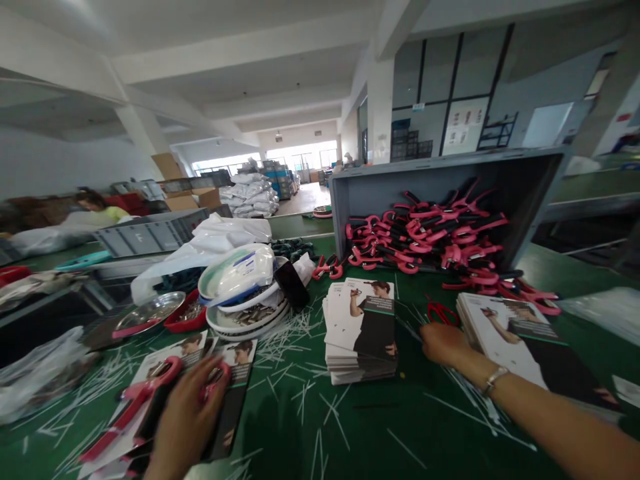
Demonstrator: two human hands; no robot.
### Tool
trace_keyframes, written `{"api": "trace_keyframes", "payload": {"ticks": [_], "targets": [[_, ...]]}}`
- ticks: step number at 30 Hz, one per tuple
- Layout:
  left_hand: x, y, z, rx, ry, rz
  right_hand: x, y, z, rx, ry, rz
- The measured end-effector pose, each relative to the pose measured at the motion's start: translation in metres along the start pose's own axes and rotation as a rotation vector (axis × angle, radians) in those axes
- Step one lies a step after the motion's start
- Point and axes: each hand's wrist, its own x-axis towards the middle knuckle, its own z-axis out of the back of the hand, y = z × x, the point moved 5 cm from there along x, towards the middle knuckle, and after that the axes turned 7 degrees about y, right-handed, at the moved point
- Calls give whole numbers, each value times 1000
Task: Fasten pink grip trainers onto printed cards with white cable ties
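Observation:
My left hand point(187, 407) is blurred at the lower left, over pink-and-black pliers point(145, 400) lying on printed cards point(235, 393); its fingers reach the pink part, but the hold is unclear. My right hand point(443, 343) is at the right, fingers bent down by white ties point(467, 383) and beside red-handled scissors point(443, 312); its fingertips are hard to make out. Between the hands stands a stack of printed cards point(360, 333). A second card stack point(530, 347) lies just right of my right hand.
A grey crate point(450, 160) tipped on its side holds many pink-and-black pliers. Stacked plates point(250, 320), a dark phone point(292, 283) and a red dish point(187, 313) sit left of centre. Loose white ties point(285, 340) litter the green table. A person point(103, 207) is far left.

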Motion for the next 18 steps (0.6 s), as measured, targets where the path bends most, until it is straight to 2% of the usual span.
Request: {"api": "trace_keyframes", "payload": {"ticks": [1, 3, 5, 7, 9, 11, 14, 18], "targets": [[1, -26, -28, -108, 154, 1, 1, 1, -1, 15, -11, 6], [4, -76, -78, -303, 368, 40, 6, -2, -1, 62, -19, 18], [13, -117, -115, -366, 457, 43, 11, -10, 1, 129, -20, 35], [26, -140, -138, -299, 498, 84, 15, -20, 6, 215, -37, 58], [40, -150, -150, -155, 522, 91, 18, -31, 11, 314, -57, 71], [50, -150, -154, -65, 520, 102, 20, -41, 13, 423, -60, 65], [57, -143, -156, -117, 504, 120, 25, -54, 12, 584, -52, 50], [47, -139, -158, -249, 501, 175, 31, -63, 8, 737, -46, 84]]}}
